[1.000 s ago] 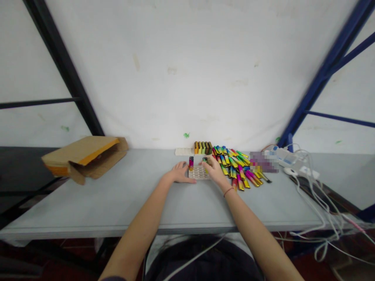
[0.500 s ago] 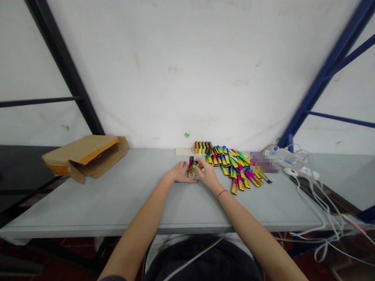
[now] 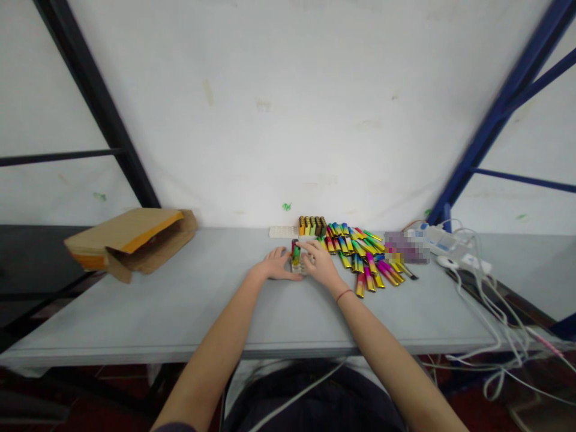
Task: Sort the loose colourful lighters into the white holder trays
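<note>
My left hand (image 3: 275, 264) lies flat on the grey table (image 3: 189, 312), fingers stretched out against the left edge of a small white tray (image 3: 300, 267). Two colourful lighters (image 3: 295, 252) stand upright in that tray. My right hand (image 3: 318, 265) covers most of the tray, its fingertips pinched at the top of the nearer lighter. A pile of rainbow-coloured lighters (image 3: 362, 257) lies just right of my right hand.
A row of upright lighters (image 3: 312, 226) in a second white tray (image 3: 281, 232) stands by the back wall. An open cardboard box (image 3: 128, 241) lies at the left. A power strip (image 3: 443, 243) and white cables (image 3: 481, 294) spread at the right.
My right hand carried a lighter from the pile leftward to the tray and stood it beside the first one. The left hand stayed in place.
</note>
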`<state>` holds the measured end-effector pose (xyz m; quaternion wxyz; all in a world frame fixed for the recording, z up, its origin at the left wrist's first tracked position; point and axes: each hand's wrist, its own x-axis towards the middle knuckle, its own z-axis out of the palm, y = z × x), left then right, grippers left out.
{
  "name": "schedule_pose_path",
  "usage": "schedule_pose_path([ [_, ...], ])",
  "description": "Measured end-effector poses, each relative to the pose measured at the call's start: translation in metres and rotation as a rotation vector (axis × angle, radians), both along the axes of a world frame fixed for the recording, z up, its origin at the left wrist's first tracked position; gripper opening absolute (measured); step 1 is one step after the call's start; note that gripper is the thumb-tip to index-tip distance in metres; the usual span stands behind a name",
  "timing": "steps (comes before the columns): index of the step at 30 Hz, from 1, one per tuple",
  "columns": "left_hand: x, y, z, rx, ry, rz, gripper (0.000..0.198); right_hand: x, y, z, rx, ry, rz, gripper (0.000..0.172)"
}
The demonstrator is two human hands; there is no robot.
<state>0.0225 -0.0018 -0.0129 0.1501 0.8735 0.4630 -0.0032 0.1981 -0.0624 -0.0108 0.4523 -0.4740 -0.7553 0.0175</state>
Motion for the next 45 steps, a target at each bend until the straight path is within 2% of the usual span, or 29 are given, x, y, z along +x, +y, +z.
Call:
schedule_pose_path([
  [3,-0.006,0.004,0.004,-0.036,-0.048,-0.025,0.113,0.022,0.000,0.009,-0.059,-0.008,-0.274,0.038],
  [5,-0.013,0.009,0.006,-0.083,-0.097,-0.050,0.108,0.040,-0.001,0.014,-0.222,-0.040,-0.505,0.030],
  [7,-0.022,0.015,0.009,-0.123,-0.163,-0.073,0.100,0.056,-0.002,0.017,-0.401,-0.102,-0.665,0.029],
  [9,-0.030,0.022,0.011,-0.139,-0.240,-0.090,0.083,0.066,-0.004,0.017,-0.531,-0.164,-0.786,0.030],
  [11,-0.036,0.026,0.012,-0.110,-0.308,-0.077,0.058,0.069,-0.007,0.016,-0.593,-0.224,-0.845,0.031],
  [13,-0.040,0.029,0.013,-0.057,-0.349,-0.031,0.041,0.066,-0.009,0.015,-0.607,-0.278,-0.838,0.034],
  [16,-0.040,0.028,0.013,0.010,-0.360,0.021,0.032,0.061,-0.011,0.013,-0.604,-0.322,-0.785,0.033],
  [26,-0.035,0.019,0.017,0.046,-0.306,0.015,0.022,0.066,-0.006,0.011,-0.668,-0.277,-0.650,0.027],
  [31,-0.033,0.018,0.016,0.051,-0.303,0.042,0.018,0.072,-0.005,0.019,-0.639,-0.108,-0.702,0.031],
  [33,-0.032,0.019,0.015,0.062,-0.304,0.062,0.020,0.075,-0.004,0.021,-0.571,0.009,-0.629,0.030],
  [36,-0.030,0.018,0.015,0.071,-0.306,0.075,0.021,0.075,0.000,0.018,-0.420,0.160,-0.392,0.028],
  [39,-0.029,0.017,0.016,0.072,-0.307,0.070,0.021,0.071,0.005,0.011,-0.362,0.270,-0.216,0.029],
  [43,-0.025,0.014,0.017,0.057,-0.298,0.042,0.023,0.061,0.012,0.000,-0.289,0.367,-0.157,0.031],
  [45,-0.021,0.013,0.015,0.049,-0.291,0.020,0.023,0.057,0.015,-0.005,-0.272,0.378,-0.165,0.038],
])
